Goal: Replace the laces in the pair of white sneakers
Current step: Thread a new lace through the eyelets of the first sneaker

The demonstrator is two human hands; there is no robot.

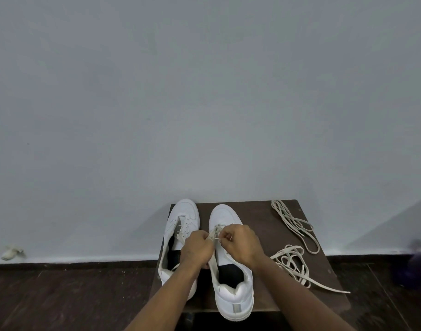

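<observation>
Pale grey wall point(204, 91) fills most of the view, meeting a dark wooden floor point(61, 295) at the bottom. Against the wall stands a small dark brown table point(259, 218), and on it sit two white sneakers side by side, toes pointing toward the wall.

Both of the person's bare forearms reach in from the bottom edge. The left hand point(197, 247) and the right hand point(243, 242) meet over the front of the right sneaker point(231, 283), almost touching each other. Each hand has its fingers curled and pinches a part of the cream lace point(214, 234) that runs through that sneaker's lower eyelets; the lace is drawn up between the two hands. A strip of lace also trails down from under the left hand toward the person.

Just to the left of the left hand lies the left sneaker point(181, 218), partly covered by the left wrist, with most of its eyelets bare and its tongue loose.

To the right of the right hand, two loose cream laces lie on the table: a tangled lace point(298, 268) near the right wrist, and a looped lace point(293, 223) farther off, toward the wall.

Far to the left of the hands, a small crumpled pale scrap point(12, 253) lies where the floor meets the wall.
</observation>
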